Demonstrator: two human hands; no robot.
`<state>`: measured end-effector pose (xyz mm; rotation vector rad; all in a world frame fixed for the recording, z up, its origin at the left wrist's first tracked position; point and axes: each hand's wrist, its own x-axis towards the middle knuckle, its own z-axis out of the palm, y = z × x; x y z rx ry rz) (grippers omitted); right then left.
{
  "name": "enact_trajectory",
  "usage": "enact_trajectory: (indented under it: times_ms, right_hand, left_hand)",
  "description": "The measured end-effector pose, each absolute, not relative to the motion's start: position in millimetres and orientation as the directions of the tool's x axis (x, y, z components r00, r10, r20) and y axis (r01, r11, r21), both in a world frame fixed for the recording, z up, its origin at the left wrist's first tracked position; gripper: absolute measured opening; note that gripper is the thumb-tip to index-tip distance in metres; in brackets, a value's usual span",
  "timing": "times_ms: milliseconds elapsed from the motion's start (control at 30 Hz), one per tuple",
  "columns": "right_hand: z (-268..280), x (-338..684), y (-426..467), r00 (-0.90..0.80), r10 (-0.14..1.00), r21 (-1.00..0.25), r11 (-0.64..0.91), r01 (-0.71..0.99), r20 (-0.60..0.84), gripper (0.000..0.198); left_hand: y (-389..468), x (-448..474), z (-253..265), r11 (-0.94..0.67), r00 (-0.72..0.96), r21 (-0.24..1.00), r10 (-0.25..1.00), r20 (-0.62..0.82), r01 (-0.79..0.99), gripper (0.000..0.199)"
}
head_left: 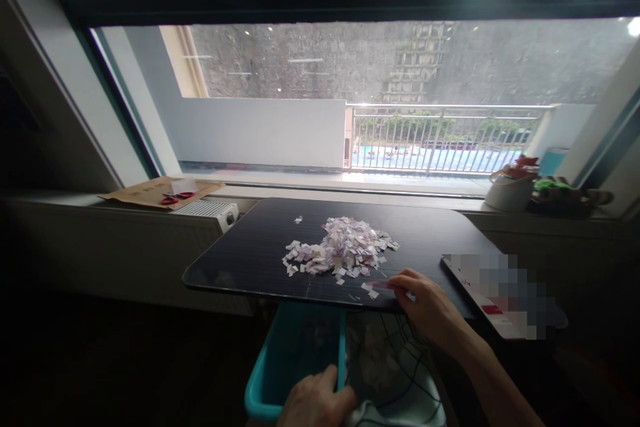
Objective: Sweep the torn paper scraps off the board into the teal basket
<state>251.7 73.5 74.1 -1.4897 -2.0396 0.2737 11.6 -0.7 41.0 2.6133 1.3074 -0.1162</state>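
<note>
A heap of small cut paper pieces point(350, 243), white and pale pink, lies on a dark table point(250, 260). My right hand point(425, 300) is at the table's front edge, fingers pinched on a thin pinkish strip point(379, 285). The strip's tip lies low beside a few loose paper pieces point(370, 291). Below the edge, my left hand point(319, 397) is closed around the rim of a teal plastic bin point(256, 383). The bin stands partly under the table, and its dim inside is hard to make out.
Red-handled scissors point(170, 200) rest on brown paper point(137, 192) at the left sill, above a radiator point(205, 213). A partly blurred flat object point(500, 293) lies at the table's right. Dark cables point(413, 353) hang beside the bin. A white pot point(510, 192) stands on the right sill.
</note>
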Motion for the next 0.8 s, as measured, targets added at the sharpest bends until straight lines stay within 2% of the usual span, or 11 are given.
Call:
enact_trajectory:
  times_ms: [200,367,533,600,700,800]
  right_hand:
    - [75.4,262.7,56.0,-0.152,0.932,-0.474,0.302,0.827,0.328,0.025]
    - [70.0,261.2,58.0,-0.025,0.951,-0.501,0.183,0.846,0.307,0.023]
    - [71.3,261.2,57.4,-0.011,0.968,-0.508,0.141,0.849,0.25,0.023]
    - [72.2,261.0,56.3,0.019,0.967,-0.51,0.116,0.853,0.252,0.023]
    - [73.2,258.4,55.2,-0.026,0.97,-0.523,0.153,0.838,0.243,0.023]
    - [74.3,255.9,54.8,-0.027,0.971,-0.489,0.143,0.86,0.238,0.022]
  left_hand:
    - [3.7,12.5,34.0,-0.535,0.571,0.201,0.78,-0.258,0.821,0.018]
    - [4.5,10.4,26.9,-0.55,0.586,0.209,0.785,-0.2,0.808,0.014]
    - [5.7,12.2,27.3,-0.535,0.563,0.176,0.782,-0.266,0.826,0.016]
    - [6.0,13.3,27.4,-0.549,0.571,0.157,0.783,-0.249,0.821,0.015]
    - [6.8,14.0,25.3,-0.549,0.568,0.146,0.785,-0.246,0.823,0.016]
    - [6.9,13.2,22.9,-0.537,0.556,0.145,0.795,-0.245,0.831,0.016]
